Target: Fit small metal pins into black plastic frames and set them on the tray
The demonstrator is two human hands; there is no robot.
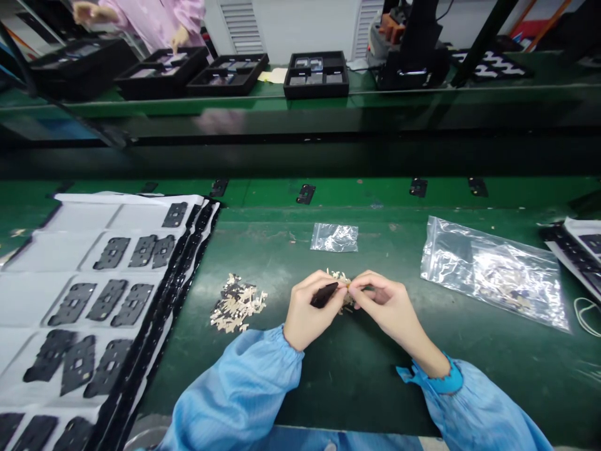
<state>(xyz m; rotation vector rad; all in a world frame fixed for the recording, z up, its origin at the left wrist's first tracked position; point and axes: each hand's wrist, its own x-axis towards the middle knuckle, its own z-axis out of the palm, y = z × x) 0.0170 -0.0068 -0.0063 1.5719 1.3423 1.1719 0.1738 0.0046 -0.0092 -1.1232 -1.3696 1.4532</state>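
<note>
My left hand (313, 305) is closed on a flat black plastic part (323, 294), which is tilted and partly covered by the fingers. Thumb and forefinger of my right hand (382, 299) pinch a tiny yellowish piece (348, 284) where the fingertips of both hands meet. Beneath and behind the fingers lies a small heap of pale pieces (339, 274), mostly hidden. A larger pile of small cream-and-black pieces (238, 305) is spread on the green table (361, 388), left of my left hand.
At left, a stacked white tray (42, 250) carries several black parts. A small clear bag (335, 238) lies beyond my hands, a larger zip bag (498, 272) to the right. Several black parts (306, 194) line the green strip behind. Across stand black boxes (316, 91) and a person in pink (150, 25).
</note>
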